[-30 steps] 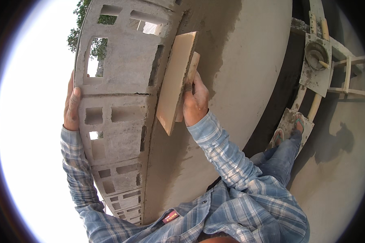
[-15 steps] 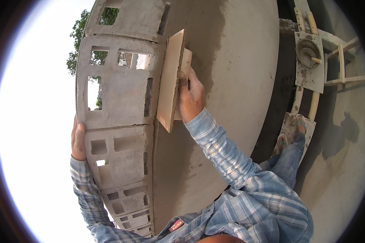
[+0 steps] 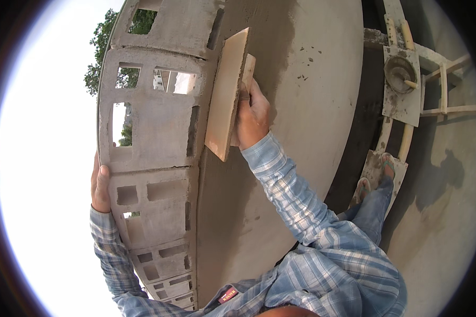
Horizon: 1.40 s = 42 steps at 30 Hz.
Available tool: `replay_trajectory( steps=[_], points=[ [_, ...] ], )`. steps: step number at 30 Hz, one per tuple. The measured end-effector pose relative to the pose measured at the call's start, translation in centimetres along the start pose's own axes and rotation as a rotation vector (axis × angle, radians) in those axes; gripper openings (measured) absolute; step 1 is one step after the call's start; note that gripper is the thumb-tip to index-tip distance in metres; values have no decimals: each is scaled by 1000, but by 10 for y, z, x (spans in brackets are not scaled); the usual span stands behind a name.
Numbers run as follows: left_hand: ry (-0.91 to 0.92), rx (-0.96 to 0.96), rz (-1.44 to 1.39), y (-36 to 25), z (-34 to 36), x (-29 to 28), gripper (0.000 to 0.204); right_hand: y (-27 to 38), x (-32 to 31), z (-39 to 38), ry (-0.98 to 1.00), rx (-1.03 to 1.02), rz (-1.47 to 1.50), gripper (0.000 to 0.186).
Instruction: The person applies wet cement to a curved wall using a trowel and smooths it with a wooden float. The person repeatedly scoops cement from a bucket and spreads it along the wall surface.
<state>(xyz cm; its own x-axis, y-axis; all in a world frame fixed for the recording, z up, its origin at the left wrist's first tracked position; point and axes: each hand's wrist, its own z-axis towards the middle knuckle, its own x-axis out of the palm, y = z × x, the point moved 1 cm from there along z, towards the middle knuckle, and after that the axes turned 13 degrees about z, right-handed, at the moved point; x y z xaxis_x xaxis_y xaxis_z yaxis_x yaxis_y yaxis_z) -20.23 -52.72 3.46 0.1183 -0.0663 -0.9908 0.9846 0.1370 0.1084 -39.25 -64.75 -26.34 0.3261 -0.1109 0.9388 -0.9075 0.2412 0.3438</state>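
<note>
My right hand [image 3: 255, 119] is closed round the handle of a rectangular plastering float [image 3: 226, 95]. The float is tilted, with its long edge close to the seam between the block row and the plaster; whether its face touches the wall I cannot tell. Dark, damp plaster [image 3: 222, 222] runs in a band along this seam. At the left, my left hand [image 3: 101, 190] grips the outer edge of the grey ventilation blocks [image 3: 158, 124], which have square and rectangular openings. Its thumb lies on the near face, and its other fingers are largely hidden behind the edge.
Paler, drier wall [image 3: 312, 116] spreads right of the damp band. Far below on the right, a bucket [image 3: 400, 75] with a handled tool in it sits on a board. My feet stand on another plank [image 3: 373, 164] of the scaffold, near a wooden frame [image 3: 443, 87].
My right hand and the float have moved slightly up and right along the seam. Several dark bits now show in front of the pale wall. My left hand keeps its hold.
</note>
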Motion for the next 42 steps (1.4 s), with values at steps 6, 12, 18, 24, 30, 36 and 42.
replay_trajectory(
  steps=[6, 12, 18, 24, 30, 36, 42],
  points=[
    [19, -26, -55, -5, 1, 1, 99, -6, -1, 26, -47, 7, 77, 55],
    [41, -37, -50, -8, -1, -2, 102, 3, -3, 59, -17, 52, 147, 49],
    [46, -48, -78, -24, -2, -2, 105, 7, -2, 97, -39, 41, 134, 50],
    [44, -60, -67, -35, -4, -2, 107, 12, -2, 119, -46, -28, -37, 48],
    [11, -57, -73, -68, -3, 1, 111, 2, 0, 149, -144, -204, -60, 37],
    [59, -83, -99, -46, -2, -3, 115, 28, -4, 203, -70, -34, 80, 36],
    [39, -55, -98, -61, 2, -1, 116, 33, -3, 253, -74, -10, 135, 34]
  ],
)
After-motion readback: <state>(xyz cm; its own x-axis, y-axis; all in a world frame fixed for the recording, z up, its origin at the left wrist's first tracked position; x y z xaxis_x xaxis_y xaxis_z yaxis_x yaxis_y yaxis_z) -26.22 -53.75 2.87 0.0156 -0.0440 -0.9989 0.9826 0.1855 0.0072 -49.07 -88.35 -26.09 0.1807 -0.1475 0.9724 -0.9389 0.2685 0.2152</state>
